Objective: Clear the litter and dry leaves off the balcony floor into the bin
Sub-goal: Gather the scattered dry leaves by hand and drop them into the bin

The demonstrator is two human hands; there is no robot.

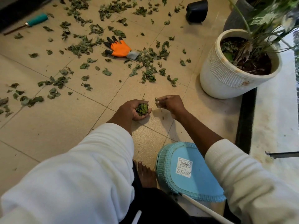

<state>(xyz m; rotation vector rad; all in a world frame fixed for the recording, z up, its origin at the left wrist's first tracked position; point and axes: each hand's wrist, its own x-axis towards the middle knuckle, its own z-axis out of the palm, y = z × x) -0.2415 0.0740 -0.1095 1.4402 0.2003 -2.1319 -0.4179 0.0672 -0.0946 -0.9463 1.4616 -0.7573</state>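
My left hand (135,109) cups a clump of dry leaves (142,109), fingers curled round it just above the floor (48,126). My right hand (169,105) pinches a small leaf (156,99) between fingertips. More leaves (150,73) lie scattered ahead around an orange glove (120,48). The blue bin (202,180) sits beside my right forearm.

Matt, finely pebbled beige tiles (53,126) underfoot, strewn with crumpled, dull-green dry leaves (150,73). Ribbed white ceramic-looking pot (226,78), scuffed; smooth blue plastic bin (169,160) with woven-textured wall and paper label (184,167). Rubbery orange glove (120,47), soft white ribbed cloth sleeves (84,167).
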